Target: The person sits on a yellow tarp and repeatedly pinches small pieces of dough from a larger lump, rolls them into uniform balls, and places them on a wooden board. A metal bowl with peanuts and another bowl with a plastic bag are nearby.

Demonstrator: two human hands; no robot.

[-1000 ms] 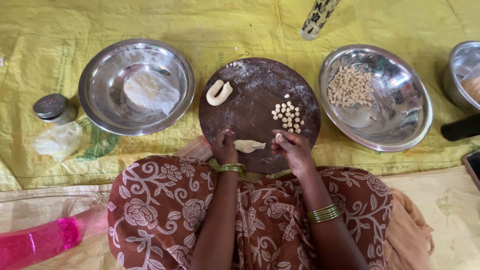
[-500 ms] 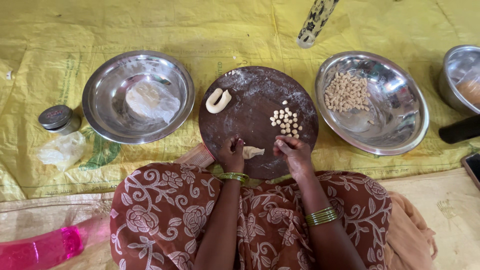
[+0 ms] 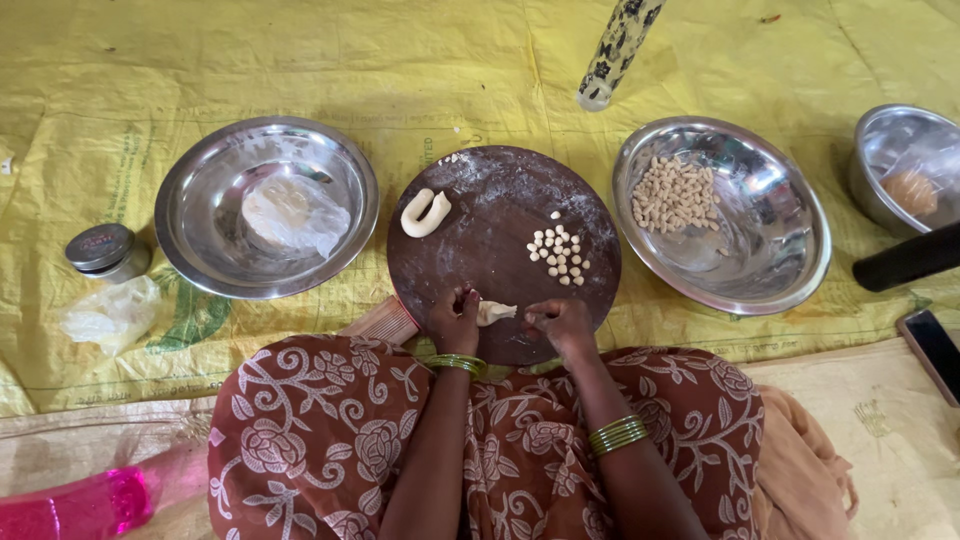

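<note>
Two hands worked the board's near edge: our left hand (image 3: pixel 455 320) pinched the dough strip (image 3: pixel 494 313), our right hand (image 3: pixel 560 320) closed just beside it. Cut pellets (image 3: pixel 560 252) sat right on the round board (image 3: pixel 500 200), many more filled the right bowl (image 3: pixel 790 290). Left to cut: a curled dough rope (image 3: pixel 425 213), plus wrapped dough in the left bowl (image 3: pixel 200 180).

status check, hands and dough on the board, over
Left hand gripping dough piece on round board; right hand closed beside it, contact unclear. Small pellets and curled dough roll sit apart. Nothing in the way.
</note>
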